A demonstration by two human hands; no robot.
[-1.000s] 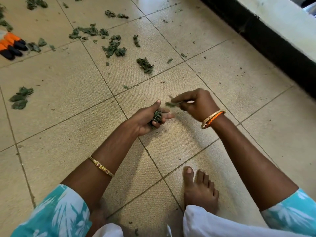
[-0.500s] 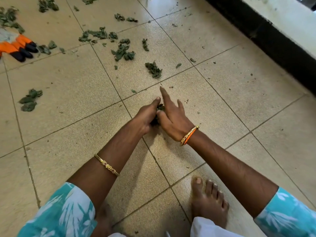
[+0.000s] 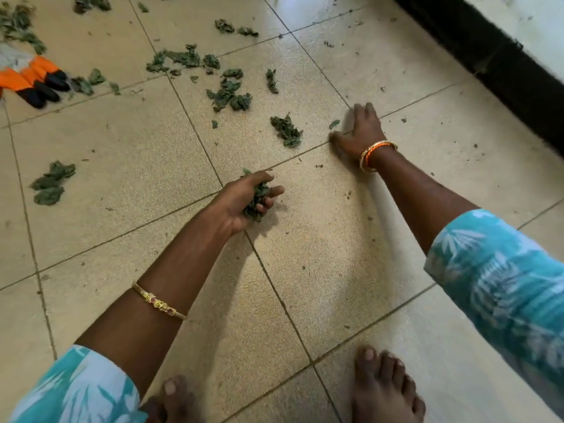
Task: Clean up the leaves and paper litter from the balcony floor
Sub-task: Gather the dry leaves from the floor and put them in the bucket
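The left hand [image 3: 244, 198] curls its fingers round a bunch of green leaves [image 3: 256, 199] just above the tiled floor [image 3: 320, 254]. At two o'clock from it, the right hand [image 3: 358, 132] lies flat with fingers straight, beside a small leaf [image 3: 334, 123]. More leaf clumps [image 3: 287, 131] lie scattered toward twelve; orange gloves [image 3: 33, 80] sit at ten.

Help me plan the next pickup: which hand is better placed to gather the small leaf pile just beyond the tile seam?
Right. The right hand lies flat and empty on the floor beside the leaf pile. The left hand sits nearer the body, already gripping a bunch of leaves.
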